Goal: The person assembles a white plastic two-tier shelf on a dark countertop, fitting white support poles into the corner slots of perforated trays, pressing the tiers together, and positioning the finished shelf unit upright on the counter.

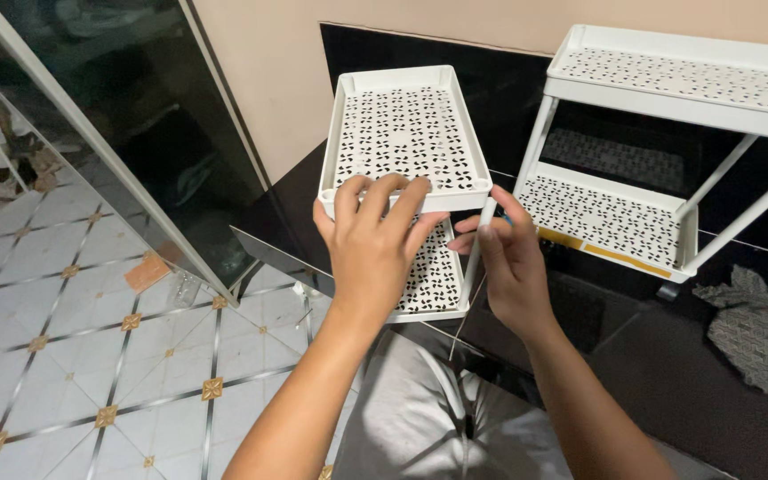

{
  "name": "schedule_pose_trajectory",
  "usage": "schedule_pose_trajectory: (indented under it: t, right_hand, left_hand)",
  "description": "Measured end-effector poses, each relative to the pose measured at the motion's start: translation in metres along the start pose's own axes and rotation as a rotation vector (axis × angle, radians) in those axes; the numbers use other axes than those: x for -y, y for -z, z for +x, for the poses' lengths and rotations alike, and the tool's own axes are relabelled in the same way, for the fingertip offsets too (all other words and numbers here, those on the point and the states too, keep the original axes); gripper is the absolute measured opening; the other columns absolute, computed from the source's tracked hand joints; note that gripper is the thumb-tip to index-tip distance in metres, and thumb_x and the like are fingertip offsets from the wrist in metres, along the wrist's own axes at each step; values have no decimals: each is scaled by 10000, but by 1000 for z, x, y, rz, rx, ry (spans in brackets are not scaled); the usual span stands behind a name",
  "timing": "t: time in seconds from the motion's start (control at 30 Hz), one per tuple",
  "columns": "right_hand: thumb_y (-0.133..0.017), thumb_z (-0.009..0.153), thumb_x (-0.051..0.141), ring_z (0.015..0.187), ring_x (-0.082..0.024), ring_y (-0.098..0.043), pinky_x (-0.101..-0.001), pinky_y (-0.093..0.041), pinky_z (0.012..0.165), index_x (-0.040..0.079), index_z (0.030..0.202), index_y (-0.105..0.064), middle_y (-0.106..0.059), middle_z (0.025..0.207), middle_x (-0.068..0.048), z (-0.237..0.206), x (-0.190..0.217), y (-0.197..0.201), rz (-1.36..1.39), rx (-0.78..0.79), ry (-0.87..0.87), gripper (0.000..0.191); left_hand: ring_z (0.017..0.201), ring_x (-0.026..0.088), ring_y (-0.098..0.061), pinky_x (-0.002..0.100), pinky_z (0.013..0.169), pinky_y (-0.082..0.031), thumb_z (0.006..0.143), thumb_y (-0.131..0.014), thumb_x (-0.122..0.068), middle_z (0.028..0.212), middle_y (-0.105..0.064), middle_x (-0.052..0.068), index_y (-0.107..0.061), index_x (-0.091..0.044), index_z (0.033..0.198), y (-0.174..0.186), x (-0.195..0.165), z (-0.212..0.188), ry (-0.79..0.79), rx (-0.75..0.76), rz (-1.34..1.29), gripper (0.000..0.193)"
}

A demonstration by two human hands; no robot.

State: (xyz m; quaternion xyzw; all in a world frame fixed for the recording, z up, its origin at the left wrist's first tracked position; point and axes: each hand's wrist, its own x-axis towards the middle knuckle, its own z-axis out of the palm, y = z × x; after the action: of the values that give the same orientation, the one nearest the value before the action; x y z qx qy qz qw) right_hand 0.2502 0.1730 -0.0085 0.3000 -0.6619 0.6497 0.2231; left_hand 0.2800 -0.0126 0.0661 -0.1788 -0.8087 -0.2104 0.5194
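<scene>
A white perforated two-tier rack stands on a black countertop [633, 356]. Its upper tray [404, 133] tilts toward me, and my left hand [373, 240] grips the tray's near rim with fingers curled over the edge. The lower tray [433, 284] shows partly below and behind that hand. My right hand [507, 267] pinches a thin white rod [476, 253] at the rack's right front corner, between thumb and fingers. The rod runs down past the lower tray.
A second white two-tier rack [660, 133] stands at the right against the black backsplash. A grey patterned cloth [753, 329] lies on the counter at far right. A dark glass panel [108, 116] leans at the left over a tiled floor [91, 356].
</scene>
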Motion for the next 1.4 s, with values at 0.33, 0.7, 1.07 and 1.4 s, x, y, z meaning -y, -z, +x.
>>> schedule_pose_trajectory:
  t: [0.33,0.7,1.07,1.4]
  right_hand:
    - [-467,1129,149,951,-159,-690,-313,-578,911,80,1664,-73,-696,1133,-129,-3,3,-3,34,10,-28,668]
    - [-444,1137,133,971,-181,-713,-325,-599,901,120,1663,14,-698,1145,-145,0,4,3,-4,96,30,697]
    - [-335,1168,340,718,-100,-537,-249,-467,652,87,1515,-323,-639,965,-85,21,-1,6,139,128,-14,429]
    - [-289,1181,369,549,-45,-344,-214,-319,489,139,1329,-337,-552,851,-36,25,-10,-11,221,-40,43,277]
  left_hand:
    - [1099,246,-549,569,1020,-323,914,-776,-382,1070,-661,-12,-732,-200,1183,-3,1,-5,-18,-40,1,327]
    - [1100,250,-539,576,1013,-330,937,-765,-392,1096,-642,-3,-719,-220,1219,-4,-2,-7,-45,-31,44,334]
    - [1345,337,-391,509,1113,-323,1072,-664,-276,1404,-442,244,-403,-41,1444,7,12,-19,123,-329,-382,511]
    - [622,93,-387,264,592,-348,1075,-159,-650,656,-426,-40,-611,1,901,-26,61,-54,943,194,-1215,811]
